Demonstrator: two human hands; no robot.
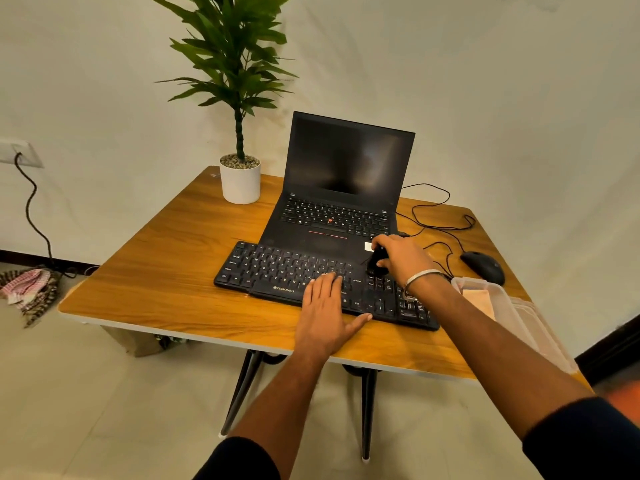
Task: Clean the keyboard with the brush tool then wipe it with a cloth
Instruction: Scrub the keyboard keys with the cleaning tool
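A black keyboard [277,271] lies across the wooden table [166,271], in front of an open laptop. My left hand [325,313] lies flat with straight fingers on the keyboard's front middle, thumb spread toward the right. My right hand [403,259] grips a small black brush tool [375,265] and holds it down on the keys at the keyboard's right part. A silver bracelet sits on my right wrist. A folded beige cloth [479,299] lies inside a clear plastic box at the right.
A black laptop [346,188] stands open behind the keyboard. A potted plant [240,181] stands at the table's back left. A black mouse [483,266] and loose cables lie at the right. The clear plastic box [512,306] sits at the right edge. Checked cloths [29,289] lie on the floor.
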